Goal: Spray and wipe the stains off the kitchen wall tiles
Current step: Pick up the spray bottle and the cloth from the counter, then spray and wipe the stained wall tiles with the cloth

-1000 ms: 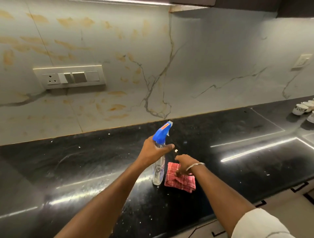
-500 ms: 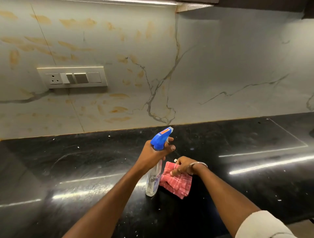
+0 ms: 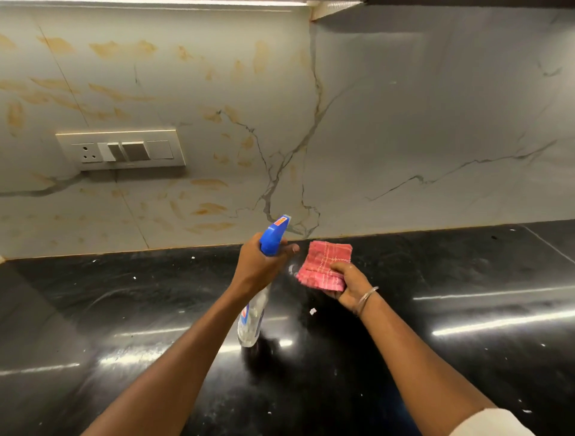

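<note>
Marble wall tiles [image 3: 217, 102] carry orange stains [image 3: 211, 208]; left hand [image 3: 259, 267] grips spray bottle [image 3: 252, 314], right hand [image 3: 350, 284] pinches folded red cloth [image 3: 323, 261] above black surface [image 3: 466, 342].

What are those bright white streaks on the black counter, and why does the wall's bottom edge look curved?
Head view: the streaks are glare on the countertop, likely from the light strip above the wall tiles; head view: the wide-angle lens bows straight edges; head view: the wall's right part lies in shadow; the spray bottle and cloth look sharp.
</note>
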